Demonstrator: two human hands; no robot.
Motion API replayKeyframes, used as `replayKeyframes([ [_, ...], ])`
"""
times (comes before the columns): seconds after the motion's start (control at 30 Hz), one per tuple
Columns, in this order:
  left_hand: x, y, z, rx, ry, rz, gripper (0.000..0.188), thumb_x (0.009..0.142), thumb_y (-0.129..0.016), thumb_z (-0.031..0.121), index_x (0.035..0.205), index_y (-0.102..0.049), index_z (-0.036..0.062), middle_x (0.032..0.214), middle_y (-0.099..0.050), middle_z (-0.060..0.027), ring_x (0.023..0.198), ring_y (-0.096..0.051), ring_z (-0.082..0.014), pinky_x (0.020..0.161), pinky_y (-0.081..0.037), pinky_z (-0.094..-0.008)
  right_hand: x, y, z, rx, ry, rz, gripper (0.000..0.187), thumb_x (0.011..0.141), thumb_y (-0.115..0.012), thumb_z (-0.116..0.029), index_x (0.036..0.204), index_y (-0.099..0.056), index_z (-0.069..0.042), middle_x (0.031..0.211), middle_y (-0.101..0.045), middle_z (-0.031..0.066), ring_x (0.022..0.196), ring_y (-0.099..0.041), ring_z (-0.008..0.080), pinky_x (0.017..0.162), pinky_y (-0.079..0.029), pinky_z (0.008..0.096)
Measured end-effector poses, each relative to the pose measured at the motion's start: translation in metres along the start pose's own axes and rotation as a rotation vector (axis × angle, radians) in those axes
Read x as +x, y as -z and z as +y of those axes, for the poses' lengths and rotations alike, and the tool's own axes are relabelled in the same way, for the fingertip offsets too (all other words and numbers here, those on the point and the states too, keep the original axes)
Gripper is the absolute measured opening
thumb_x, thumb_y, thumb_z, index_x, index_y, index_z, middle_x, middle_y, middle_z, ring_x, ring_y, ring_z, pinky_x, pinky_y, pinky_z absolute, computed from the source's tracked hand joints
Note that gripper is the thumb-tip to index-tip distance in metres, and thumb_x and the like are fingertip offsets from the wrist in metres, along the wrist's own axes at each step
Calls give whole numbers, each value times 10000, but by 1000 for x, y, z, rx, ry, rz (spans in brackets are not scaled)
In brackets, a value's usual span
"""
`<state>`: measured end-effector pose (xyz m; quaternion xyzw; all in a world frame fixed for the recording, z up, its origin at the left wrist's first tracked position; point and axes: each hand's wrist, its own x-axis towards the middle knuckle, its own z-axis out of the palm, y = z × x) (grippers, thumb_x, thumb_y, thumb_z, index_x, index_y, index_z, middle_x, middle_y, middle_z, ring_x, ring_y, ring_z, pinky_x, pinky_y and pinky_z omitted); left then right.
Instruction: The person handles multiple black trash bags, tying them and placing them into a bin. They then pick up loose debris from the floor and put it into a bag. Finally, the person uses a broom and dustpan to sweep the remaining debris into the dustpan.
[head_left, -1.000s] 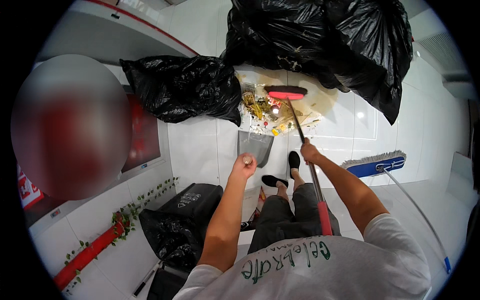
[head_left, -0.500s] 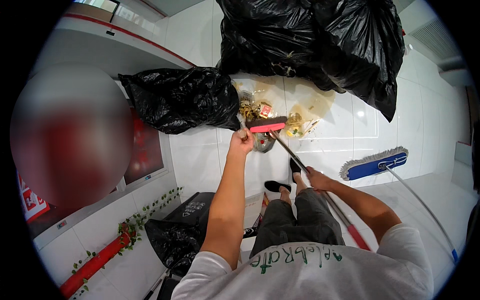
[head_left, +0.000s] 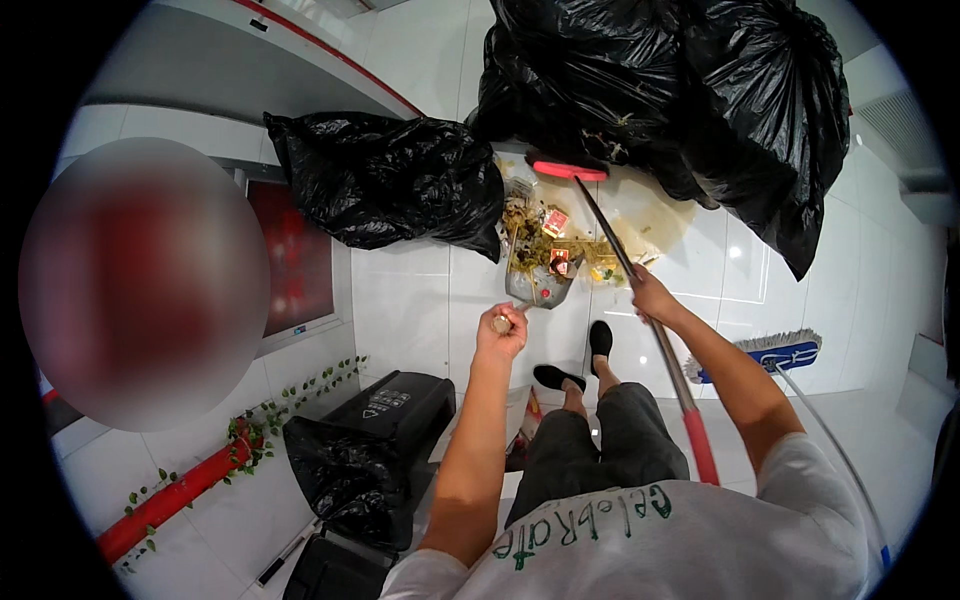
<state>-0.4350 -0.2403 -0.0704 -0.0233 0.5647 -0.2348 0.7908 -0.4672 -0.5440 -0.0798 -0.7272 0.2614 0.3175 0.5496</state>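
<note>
Between hands | dustpan (head_left: 540, 288) beyond left (head_left: 503, 333) | broom (head_left: 640, 290) in right (head_left: 652, 297)

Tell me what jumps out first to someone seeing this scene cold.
The huge black rubbish bags at the top of the view, with a smaller black bag to their left. Below them a heap of litter lies on the white tiled floor in a yellowish stain. The right hand grips a red-headed broom reaching into the litter, while the left hand holds the handle of a grey dustpan at its near edge.
</note>
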Motion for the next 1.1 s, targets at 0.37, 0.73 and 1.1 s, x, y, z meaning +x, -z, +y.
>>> replayKeyframes([
  [0.37, 1, 0, 4, -196, 19, -40, 191, 819, -473, 46, 634, -449, 6, 616, -451, -49, 487, -493, -131, 438, -529, -224, 124, -87, 11, -830, 132, -178, 638, 805, -406, -129, 1351, -138, 60, 935, -595, 299, 858, -613, 385, 762, -478, 464],
  [0.73, 12, -1, 16, 4, 64, -73, 150, 819, -496, 54, 695, -429, 4, 630, -474, -38, 511, -520, -107, 454, -529, -209, -48, -26, 84, -704, 29, -399, 564, 916, -360, -264, 1388, -128, -60, 745, -599, 269, 638, -612, 356, 599, -467, 479],
  [1.1, 1, 23, 25, 544, 60, 19, 270, 796, -633, 269, 848, -526, 26, 706, -599, -110, 585, -591, -208, 517, -526, -301, -171, 33, -18, -486, -244, -304, 545, 948, -339, -292, 1417, -94, -160, 745, -621, 240, 531, -595, 332, 603, -513, 451],
])
